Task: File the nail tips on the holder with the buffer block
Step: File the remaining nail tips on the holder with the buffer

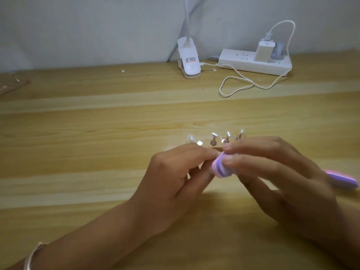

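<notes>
A clear nail tip holder (214,141) stands on the wooden table just beyond my hands, with several small metal stands bearing clear nail tips. My right hand (280,176) grips a pink and purple buffer block (280,168); one end pokes out at the fingertips, the other end shows past the hand at the right. My left hand (175,178) pinches something small against the block's near end; what it pinches is hidden by the fingers. A thin bracelet sits on the left wrist.
At the back stand a white clip lamp base (189,59) and a white power strip (253,62) with a charger, its white cable (243,84) looping onto the wooden table (97,133). A clear packet (11,84) lies at the far left edge.
</notes>
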A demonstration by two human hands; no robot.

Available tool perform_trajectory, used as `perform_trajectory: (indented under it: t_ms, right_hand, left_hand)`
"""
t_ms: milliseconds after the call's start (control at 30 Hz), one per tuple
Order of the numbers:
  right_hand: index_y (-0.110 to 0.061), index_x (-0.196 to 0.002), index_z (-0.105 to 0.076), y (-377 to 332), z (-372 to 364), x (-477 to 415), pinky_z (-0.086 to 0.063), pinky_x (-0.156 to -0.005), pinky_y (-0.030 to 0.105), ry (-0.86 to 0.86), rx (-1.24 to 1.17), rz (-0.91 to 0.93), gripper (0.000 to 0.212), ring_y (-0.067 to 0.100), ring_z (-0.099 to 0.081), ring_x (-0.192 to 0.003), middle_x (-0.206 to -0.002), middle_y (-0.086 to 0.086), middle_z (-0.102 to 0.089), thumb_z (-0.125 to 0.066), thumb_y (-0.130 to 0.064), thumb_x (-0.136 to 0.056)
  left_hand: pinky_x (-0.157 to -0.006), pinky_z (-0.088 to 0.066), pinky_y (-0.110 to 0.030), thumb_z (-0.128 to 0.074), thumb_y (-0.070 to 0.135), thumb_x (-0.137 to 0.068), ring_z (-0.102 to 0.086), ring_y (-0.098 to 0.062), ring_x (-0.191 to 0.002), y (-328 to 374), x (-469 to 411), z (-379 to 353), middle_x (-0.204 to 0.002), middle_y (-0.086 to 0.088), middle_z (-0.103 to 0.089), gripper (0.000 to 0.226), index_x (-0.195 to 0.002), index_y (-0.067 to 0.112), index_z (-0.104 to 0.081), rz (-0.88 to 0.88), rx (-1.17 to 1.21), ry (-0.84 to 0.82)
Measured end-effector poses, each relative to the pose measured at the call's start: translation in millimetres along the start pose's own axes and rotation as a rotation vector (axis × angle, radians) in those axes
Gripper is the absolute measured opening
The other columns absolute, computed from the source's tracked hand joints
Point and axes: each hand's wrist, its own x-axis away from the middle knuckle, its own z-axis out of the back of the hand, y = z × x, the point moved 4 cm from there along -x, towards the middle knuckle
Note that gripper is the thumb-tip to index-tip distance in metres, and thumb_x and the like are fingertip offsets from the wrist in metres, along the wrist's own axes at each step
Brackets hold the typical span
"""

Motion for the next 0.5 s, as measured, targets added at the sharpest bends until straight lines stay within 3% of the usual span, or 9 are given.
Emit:
perform_trajectory:
  t_ms: [133, 300, 433, 500]
  right_hand:
    - [-0.001, -0.107, -0.071, 4, 2, -3, -0.053, -0.089, 0.036, -0.030, 0.080, -0.026, 0.020, 0.028, -0.069, -0.102, -0.109, 0.014, -0.069, -0.064, 0.008, -0.090]
    - [-0.004, -0.109, -0.071, -4, -5, -1, -0.050, -0.094, 0.031, -0.066, 0.058, 0.023, 0.023, 0.025, -0.067, -0.102, -0.112, 0.012, -0.068, -0.061, 0.007, -0.092]
    - [-0.003, -0.110, -0.069, 8, 3, -4, -0.054, -0.089, 0.035, -0.033, 0.026, -0.056, 0.023, 0.021, -0.068, -0.103, -0.110, 0.012, -0.069, -0.064, 0.007, -0.090]
    - [-0.004, -0.115, -0.065, 5, -1, -5, -0.054, -0.091, 0.033, -0.032, 0.013, -0.044, 0.027, 0.022, -0.068, -0.104, -0.111, 0.012, -0.069, -0.064, 0.008, -0.091]
  left_hand:
    - [-0.059, -0.039, -0.013, -0.063, 0.005, -0.090, -0.056, -0.011, -0.066, -4, -2, 0, -0.085, -0.001, -0.067, 0.014, -0.098, 0.007, -0.075, 0.038, -0.019, 0.022]
    - [-0.062, -0.041, -0.017, -0.065, 0.012, -0.093, -0.056, -0.013, -0.070, -4, -2, -1, -0.084, 0.002, -0.064, 0.013, -0.101, 0.007, -0.074, 0.002, -0.045, -0.026]
    - [-0.059, -0.036, -0.012, -0.062, 0.005, -0.091, -0.053, -0.010, -0.066, -6, -3, -2, -0.083, 0.001, -0.064, 0.014, -0.096, 0.010, -0.073, 0.057, 0.009, -0.015]
    - [-0.059, -0.041, -0.019, -0.063, 0.005, -0.091, -0.056, -0.014, -0.068, -4, -3, -2, -0.083, 0.001, -0.065, 0.016, -0.096, 0.018, -0.071, 0.018, 0.017, -0.015]
